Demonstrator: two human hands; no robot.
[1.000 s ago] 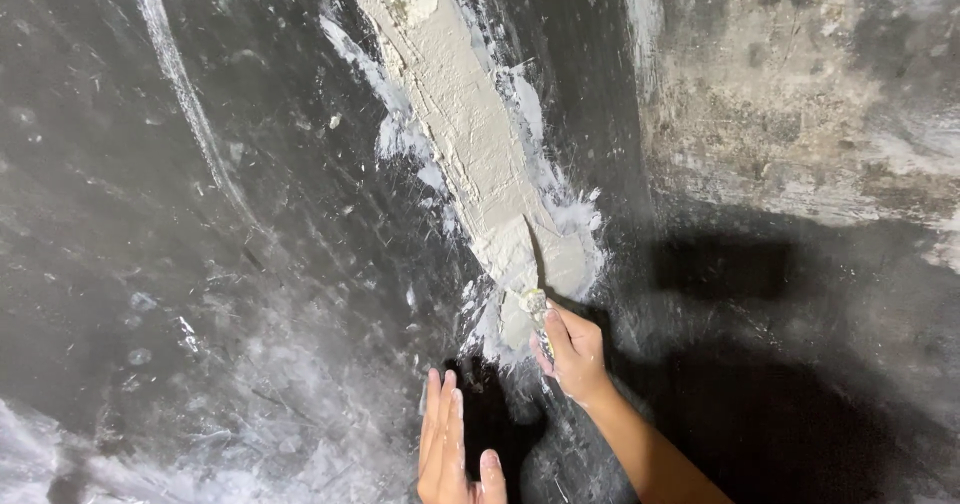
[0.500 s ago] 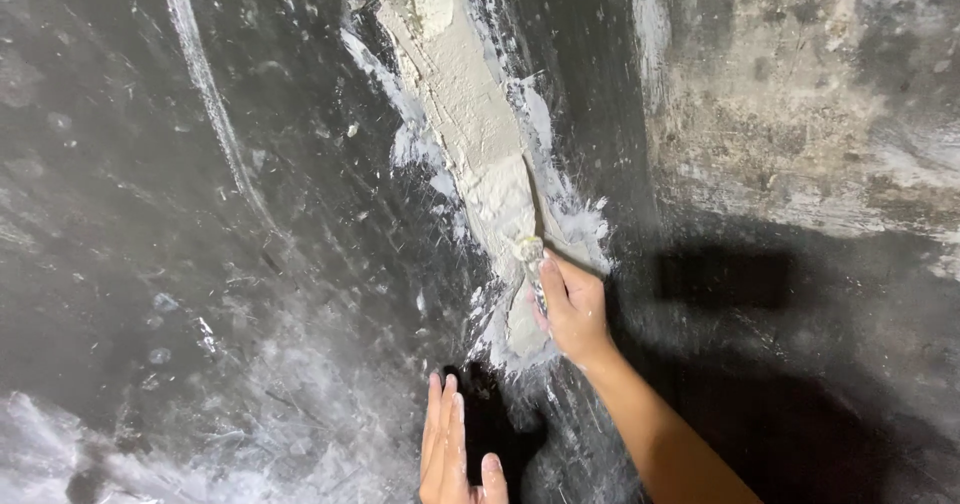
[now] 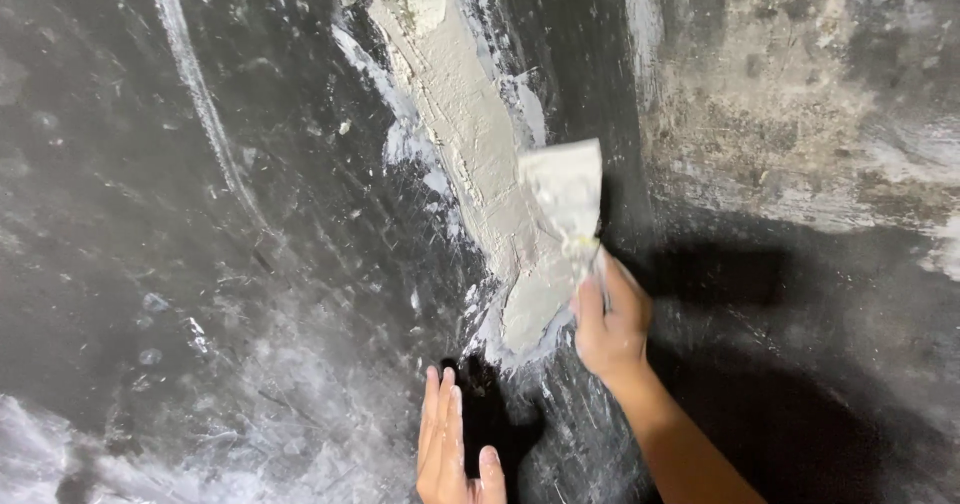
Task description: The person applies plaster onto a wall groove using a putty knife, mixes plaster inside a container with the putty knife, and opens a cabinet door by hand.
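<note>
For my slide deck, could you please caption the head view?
Right hand holds a plaster-coated putty knife beside a pale filler strip on a dark wall; left hand rests flat below.

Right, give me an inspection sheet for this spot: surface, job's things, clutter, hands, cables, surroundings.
Surface: dark wall, scratched, with white smears.
Job's things: pale filler strip running down the wall; putty knife, blade coated with filler, turned flat toward the camera.
Clutter: nothing seen.
Hands: right hand grips the putty knife handle; left hand flat on the wall, fingers together.
Cables: nothing seen.
Surroundings: rough grey-brown patch at upper right; shadow beside the right arm.
</note>
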